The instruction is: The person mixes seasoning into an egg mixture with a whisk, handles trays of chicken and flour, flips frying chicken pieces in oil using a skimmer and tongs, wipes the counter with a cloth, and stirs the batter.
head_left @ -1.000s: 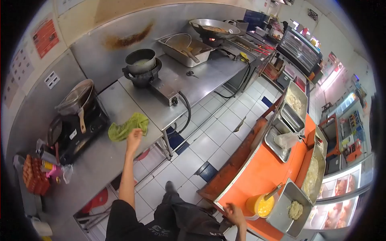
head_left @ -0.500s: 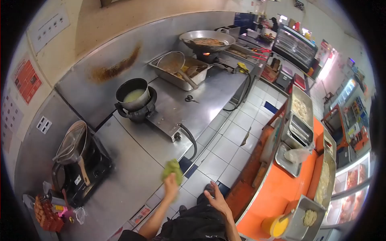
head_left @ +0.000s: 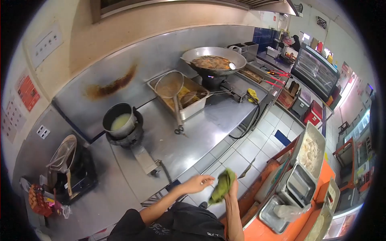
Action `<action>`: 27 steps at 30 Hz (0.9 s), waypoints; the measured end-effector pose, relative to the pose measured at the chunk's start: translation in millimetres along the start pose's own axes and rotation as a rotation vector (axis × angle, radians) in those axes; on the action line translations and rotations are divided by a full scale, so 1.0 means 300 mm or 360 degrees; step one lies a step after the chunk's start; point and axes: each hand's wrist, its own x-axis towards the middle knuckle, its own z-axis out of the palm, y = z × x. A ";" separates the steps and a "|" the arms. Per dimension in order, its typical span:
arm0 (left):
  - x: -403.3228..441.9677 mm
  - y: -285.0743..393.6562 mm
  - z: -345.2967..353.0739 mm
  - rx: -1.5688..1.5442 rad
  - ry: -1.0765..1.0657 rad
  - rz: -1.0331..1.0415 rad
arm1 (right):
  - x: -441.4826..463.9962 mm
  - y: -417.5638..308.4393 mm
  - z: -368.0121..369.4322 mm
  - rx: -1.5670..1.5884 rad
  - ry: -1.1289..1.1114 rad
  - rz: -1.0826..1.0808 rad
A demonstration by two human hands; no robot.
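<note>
A crumpled green cloth (head_left: 223,186) is in my right hand (head_left: 233,189), held up over the floor between the steel counter and the orange table. Close to its left side is my left hand (head_left: 198,184), fingers stretched toward the cloth with a small gap and nothing in them. Behind my hands, a pot of pale liquid (head_left: 122,121) sits on a black burner (head_left: 132,138). A wire strainer (head_left: 169,85) with a long handle rests across a steel tray (head_left: 196,107), and scissors (head_left: 179,130) lie at the handle's end.
A large wok (head_left: 237,62) with frying food stands on a burner at the back. Steel trays (head_left: 277,213) line the orange table (head_left: 254,231) at right. A black stove (head_left: 86,176) is at left. A hose (head_left: 167,173) runs off the counter edge. Another person (head_left: 295,43) is far back.
The green cloth has passed from my left hand to my right and moved rightward. My view has shifted toward the wok, where a pale round item now shows at the rim.
</note>
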 end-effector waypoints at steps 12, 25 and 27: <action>0.963 -0.098 -0.491 -0.0874 0.1168 0.0153 | 0.842 -0.238 -0.106 -0.1346 -0.0332 0.0114; 1.726 -0.289 -0.756 -0.2658 0.1959 0.0018 | 1.158 -0.633 -0.299 -0.0851 0.0407 0.0175; 1.667 -0.240 -0.761 -0.2551 0.2216 -0.0084 | 1.298 -0.695 -0.279 -0.0924 0.0305 0.0226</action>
